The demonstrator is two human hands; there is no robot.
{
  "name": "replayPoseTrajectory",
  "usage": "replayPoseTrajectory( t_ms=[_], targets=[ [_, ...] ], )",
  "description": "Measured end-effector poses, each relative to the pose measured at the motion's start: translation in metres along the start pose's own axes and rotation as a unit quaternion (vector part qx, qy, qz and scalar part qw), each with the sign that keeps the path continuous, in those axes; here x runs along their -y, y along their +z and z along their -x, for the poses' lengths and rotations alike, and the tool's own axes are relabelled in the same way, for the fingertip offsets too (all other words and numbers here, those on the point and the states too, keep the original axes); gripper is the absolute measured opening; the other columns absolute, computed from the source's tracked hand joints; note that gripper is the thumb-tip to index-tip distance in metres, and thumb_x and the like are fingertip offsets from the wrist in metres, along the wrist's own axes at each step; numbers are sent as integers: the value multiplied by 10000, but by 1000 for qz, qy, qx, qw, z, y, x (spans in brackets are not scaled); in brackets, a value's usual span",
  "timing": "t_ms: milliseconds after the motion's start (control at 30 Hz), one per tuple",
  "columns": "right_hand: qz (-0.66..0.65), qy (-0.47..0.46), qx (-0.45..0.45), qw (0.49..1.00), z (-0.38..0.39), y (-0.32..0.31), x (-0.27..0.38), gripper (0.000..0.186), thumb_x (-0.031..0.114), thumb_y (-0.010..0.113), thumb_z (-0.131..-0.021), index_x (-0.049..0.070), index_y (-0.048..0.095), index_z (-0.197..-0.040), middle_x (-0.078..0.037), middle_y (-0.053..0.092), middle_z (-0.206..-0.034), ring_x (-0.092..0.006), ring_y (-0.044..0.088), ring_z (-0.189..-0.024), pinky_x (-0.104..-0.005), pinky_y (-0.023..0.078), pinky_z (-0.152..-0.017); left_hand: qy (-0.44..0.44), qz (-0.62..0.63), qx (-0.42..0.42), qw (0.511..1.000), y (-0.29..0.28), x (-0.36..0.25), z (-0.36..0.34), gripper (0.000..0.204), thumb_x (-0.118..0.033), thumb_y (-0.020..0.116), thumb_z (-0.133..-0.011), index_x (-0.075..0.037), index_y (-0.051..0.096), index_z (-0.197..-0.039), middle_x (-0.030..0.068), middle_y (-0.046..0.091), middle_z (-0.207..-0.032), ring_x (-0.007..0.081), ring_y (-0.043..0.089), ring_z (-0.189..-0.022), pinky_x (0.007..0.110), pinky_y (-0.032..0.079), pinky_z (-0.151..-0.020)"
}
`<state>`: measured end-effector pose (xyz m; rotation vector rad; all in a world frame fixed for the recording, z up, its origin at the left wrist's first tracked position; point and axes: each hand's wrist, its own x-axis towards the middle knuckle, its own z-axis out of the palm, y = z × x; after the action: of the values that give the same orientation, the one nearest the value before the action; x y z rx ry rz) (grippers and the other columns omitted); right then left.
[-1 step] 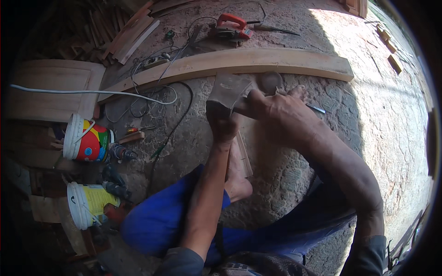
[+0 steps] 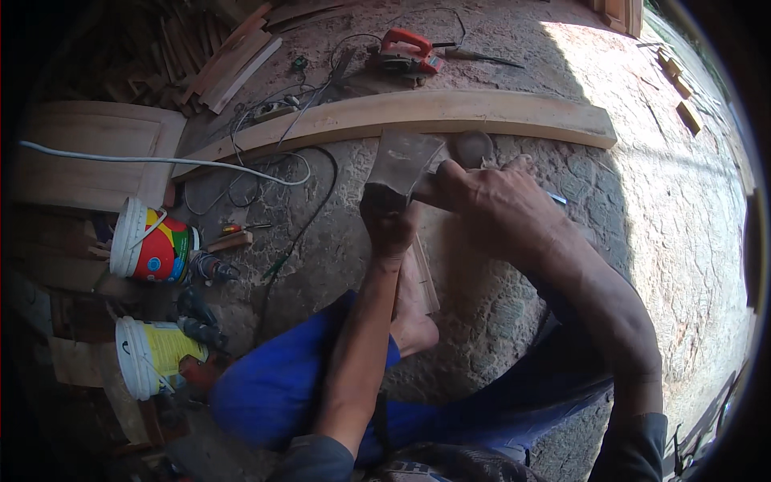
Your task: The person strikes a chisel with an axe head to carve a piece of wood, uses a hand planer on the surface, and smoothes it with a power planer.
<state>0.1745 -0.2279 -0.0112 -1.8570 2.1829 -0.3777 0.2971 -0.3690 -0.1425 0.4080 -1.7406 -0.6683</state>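
Observation:
My left hand is closed on the lower end of a bent grey-brown sheet that looks like sandpaper. Its fingers are mostly hidden under the sheet. My right hand is closed too, thumb and fingers pinching the sheet's right edge; the other fingers curl underneath, out of sight. Just past the right hand lies a round dark disc on the ground. A long pale wooden beam stretches across behind the sheet. Part of a shiny metal tool shows beside the right wrist.
A red power tool with a cord lies beyond the beam. At left are two paint buckets, a drill, a screwdriver and a panelled wooden board. A white cable crosses there. My bare foot rests beside a wood strip.
The sheet and both hands have shifted very slightly in the picture, along with a small tilt of the view. Both hands keep their hold on the sheet.

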Motion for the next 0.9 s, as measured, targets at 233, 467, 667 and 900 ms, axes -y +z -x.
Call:
replayPoseTrajectory(
  t_ms=[233, 467, 667, 900],
  targets=[
    [-95, -5, -128, 987, 22, -2, -7, 323, 110, 704, -870, 24, 490, -1095, -244, 630, -785, -469, 665, -820, -538, 501, -690, -282, 77, 70, 954, -26, 25, -7, 274, -23, 677, -787, -16, 674, -1061, 59, 672, -1033, 158, 635, -958, 302, 505, -888],
    [-98, -28, -136, 985, 29, -3, -5, 285, 62, 631, -869, 37, 467, -1101, -214, 655, -755, -470, 682, -796, -617, 433, -785, -151, 80, 24, 985, -19, -15, 12, 273, -32, 672, -814, -23, 631, -1083, 49, 648, -1022, 139, 630, -887, 296, 519, -822],
    [-80, -46, -157, 983, 29, -2, -2, 364, 83, 666, -886, 39, 501, -1207, -225, 615, -752, -477, 650, -754, -524, 496, -641, -167, 108, 8, 980, -11, -12, 13, 119, -13, 719, -809, -42, 647, -899, 37, 667, -908, 115, 633, -821, 297, 531, -766],
    [-191, -124, -297, 927, 35, -53, 30, 249, 51, 637, -911, 35, 575, -1152, -187, 679, -794, -392, 707, -753, -441, 533, -611, -145, 53, 7, 988, -11, -11, 14, 101, -29, 732, -813, -43, 634, -828, 34, 650, -773, 136, 613, -688, 318, 525, -669]
  ],
)
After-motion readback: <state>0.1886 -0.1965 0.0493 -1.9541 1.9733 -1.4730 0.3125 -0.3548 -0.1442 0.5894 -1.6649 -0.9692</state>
